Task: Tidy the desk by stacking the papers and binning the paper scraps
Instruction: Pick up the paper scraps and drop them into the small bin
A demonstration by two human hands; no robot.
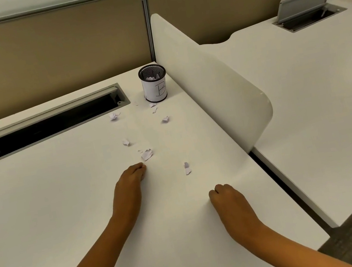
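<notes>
Left hand (131,179) lies on the white desk (41,204), fingertips bunched to a narrow point just short of a crumpled paper scrap (147,155). Whether a crumb is pinched there I cannot tell. More small scraps trail up toward the black mesh cup (154,85) (marked B, serving as the bin, paper inside) at the far corner. One torn piece (187,168) lies between the hands. Right hand (227,197) rests knuckles-up, fingers curled under; I cannot tell if it holds anything. Binning looks to be the step in hand, well short of done. Next comes a fine pinch on light, crushed bits, then a carry to the cup.
</notes>
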